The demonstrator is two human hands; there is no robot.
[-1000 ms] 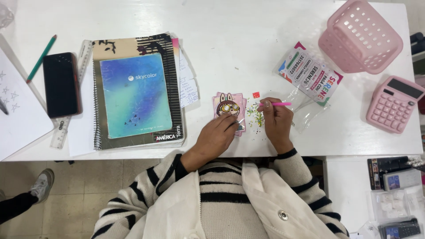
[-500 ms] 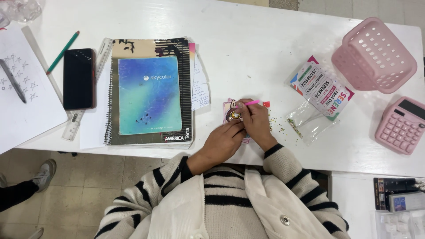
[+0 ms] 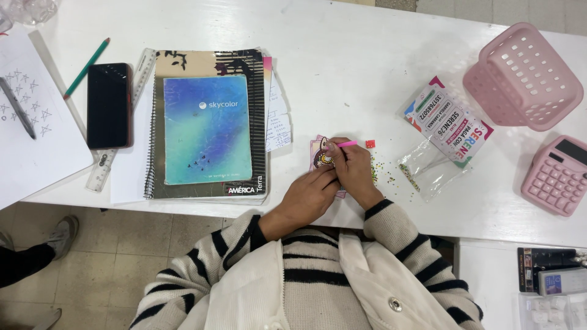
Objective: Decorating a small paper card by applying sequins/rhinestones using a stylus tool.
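A small pink card with a round dark picture (image 3: 320, 156) lies on the white table (image 3: 367, 55) near its front edge. My left hand (image 3: 309, 195) rests on the card's lower edge and holds it flat. My right hand (image 3: 353, 168) grips a pink pen-like stick (image 3: 346, 144), tip down on the card's round picture. Tiny loose beads (image 3: 375, 171) are scattered just right of my right hand, next to a small red square piece (image 3: 370, 144).
A clear bag and printed packets (image 3: 449, 131) lie to the right, with a pink basket (image 3: 523, 76) and a pink calculator (image 3: 557, 175) beyond. Left are stacked spiral notebooks (image 3: 208, 125), a black phone (image 3: 109, 105), a ruler (image 3: 119, 122), a green pencil (image 3: 85, 68), and paper (image 3: 33, 140).
My right hand has moved left from the loose beads onto the card, bringing the pink stick's tip to the round picture. The camera view has shifted, so the things on the table sit elsewhere in the picture.
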